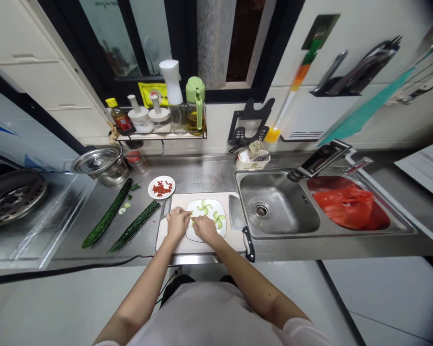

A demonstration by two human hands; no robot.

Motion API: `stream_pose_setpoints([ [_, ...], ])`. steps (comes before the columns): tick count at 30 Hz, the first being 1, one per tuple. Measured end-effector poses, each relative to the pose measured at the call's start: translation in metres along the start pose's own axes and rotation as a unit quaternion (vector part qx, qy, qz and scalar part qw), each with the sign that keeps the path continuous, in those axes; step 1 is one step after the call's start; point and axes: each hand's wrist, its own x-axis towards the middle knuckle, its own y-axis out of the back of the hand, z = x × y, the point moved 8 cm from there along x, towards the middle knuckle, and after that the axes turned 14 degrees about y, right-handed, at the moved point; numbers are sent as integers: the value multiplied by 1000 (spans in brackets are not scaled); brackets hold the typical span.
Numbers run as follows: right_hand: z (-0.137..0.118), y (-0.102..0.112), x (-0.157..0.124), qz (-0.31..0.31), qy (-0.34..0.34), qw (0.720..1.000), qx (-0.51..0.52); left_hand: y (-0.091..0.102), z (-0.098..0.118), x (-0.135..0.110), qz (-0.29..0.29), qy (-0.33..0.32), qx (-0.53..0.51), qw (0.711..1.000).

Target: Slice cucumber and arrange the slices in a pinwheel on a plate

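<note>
A white square plate lies on a pale cutting board, with thin green cucumber slices fanned like pinwheels on it. Over the plate's left edge, my left hand is closed, its fingertips pinching a small pale-green cucumber slice. My right hand reaches in from the other side, fingers curled and tips close to the left ones, at a bit of cucumber mostly hidden beneath them. On the board's right side rests a cleaver, its black handle jutting over the front corner.
Left of the board lie two dark cucumbers and a small plate of red goji berries. A lidded steel pot stands behind them. To the right is a steel sink; a red plastic bag fills its second basin.
</note>
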Motion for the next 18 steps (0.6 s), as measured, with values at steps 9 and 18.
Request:
stream_pose_setpoints([
  [9, -1, 1, 0, -3, -2, 1000, 0, 0, -1, -2, 7, 10, -18, 1000],
  [18, 0, 0, 0, -6, -2, 1000, 3, -3, -3, -1, 2, 19, -25, 999],
])
